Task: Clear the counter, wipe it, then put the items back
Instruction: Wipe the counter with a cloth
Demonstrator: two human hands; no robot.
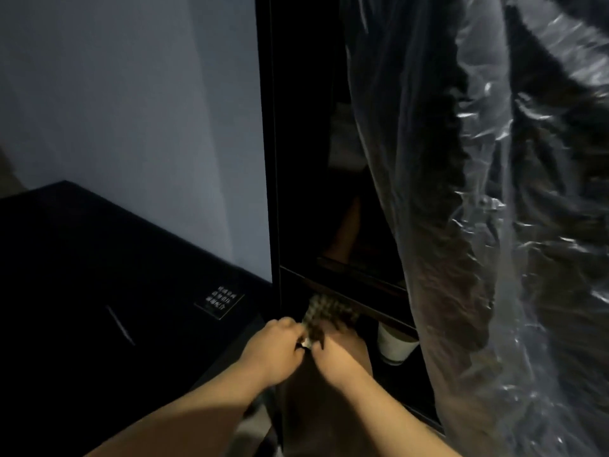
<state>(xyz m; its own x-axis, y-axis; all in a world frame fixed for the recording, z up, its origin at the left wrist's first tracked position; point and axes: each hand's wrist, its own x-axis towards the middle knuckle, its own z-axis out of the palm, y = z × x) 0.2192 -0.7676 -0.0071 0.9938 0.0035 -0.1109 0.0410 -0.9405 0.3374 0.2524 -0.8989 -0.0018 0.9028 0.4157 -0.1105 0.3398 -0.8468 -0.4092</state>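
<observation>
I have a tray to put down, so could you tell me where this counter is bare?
The counter is bare along the wall, left of the small sign; a thin streak lies nearer the edge. By the wardrobe frame it is crowded: left hand and right hand hold a checked cloth, with a white container behind and a plastic-covered garment beside.

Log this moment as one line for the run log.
left hand: grips checkered cloth | right hand: at cloth, grip blurred | place: dark cabinet beside black counter
</observation>
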